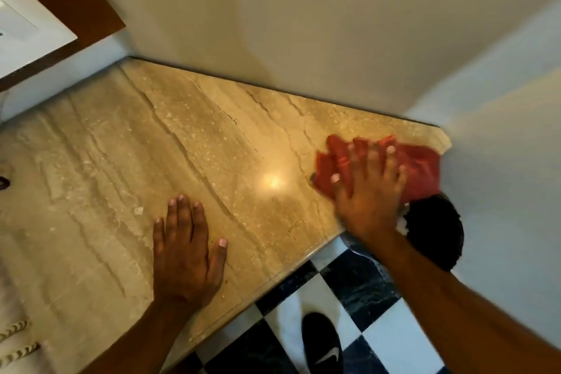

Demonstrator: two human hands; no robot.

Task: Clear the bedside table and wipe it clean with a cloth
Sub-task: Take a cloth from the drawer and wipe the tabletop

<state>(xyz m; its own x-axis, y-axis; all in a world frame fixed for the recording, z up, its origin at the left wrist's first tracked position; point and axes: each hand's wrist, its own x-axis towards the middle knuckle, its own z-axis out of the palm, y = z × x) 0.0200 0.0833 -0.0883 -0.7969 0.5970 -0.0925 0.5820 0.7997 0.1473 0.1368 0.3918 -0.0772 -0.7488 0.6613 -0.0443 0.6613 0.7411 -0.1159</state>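
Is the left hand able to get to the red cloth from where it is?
Probably yes. The left hand lies flat on the marble top, and only bare stone lies between it and the red cloth, though the right hand presses it down.

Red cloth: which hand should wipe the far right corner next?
Right. The right hand already presses flat on the red cloth beside that corner of the marble tabletop. The left hand rests bare, palm down, mid-table.

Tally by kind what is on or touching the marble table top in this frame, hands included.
Hands: 2, left hand flat on the marble table top, right hand pressing on the cloth
Red cloth: 1
Twisted cords at the left edge: 2
Total: 5
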